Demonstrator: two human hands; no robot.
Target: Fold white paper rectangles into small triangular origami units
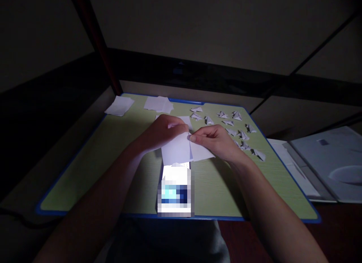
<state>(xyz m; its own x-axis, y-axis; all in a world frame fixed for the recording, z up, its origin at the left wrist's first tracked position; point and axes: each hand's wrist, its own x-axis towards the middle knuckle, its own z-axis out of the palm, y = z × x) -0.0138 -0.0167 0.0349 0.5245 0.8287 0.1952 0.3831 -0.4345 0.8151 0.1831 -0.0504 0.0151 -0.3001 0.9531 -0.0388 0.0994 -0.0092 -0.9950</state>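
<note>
My left hand (169, 129) pinches the top edge of a white sheet of paper (175, 149), thumb in front. Against the same paper, near its upper right, my right hand (213, 139) grips with thumb and forefinger. A second white flap (200, 150) spreads to the right below my right fingers; whether it is a separate sheet cannot be made out. The paper is held above a lit phone (175, 176), whose screen is partly blurred, and covers its upper end. Behind my hands another white sheet (185, 121) lies on the small table.
The green table (113, 153) has a blue rim. Several folded paper pieces (222, 114) lie at its right side. Paper stacks sit at the far left (119, 105) and far middle (158, 103). A white box-like object (330, 161) stands beyond the right edge. Walls close off the back.
</note>
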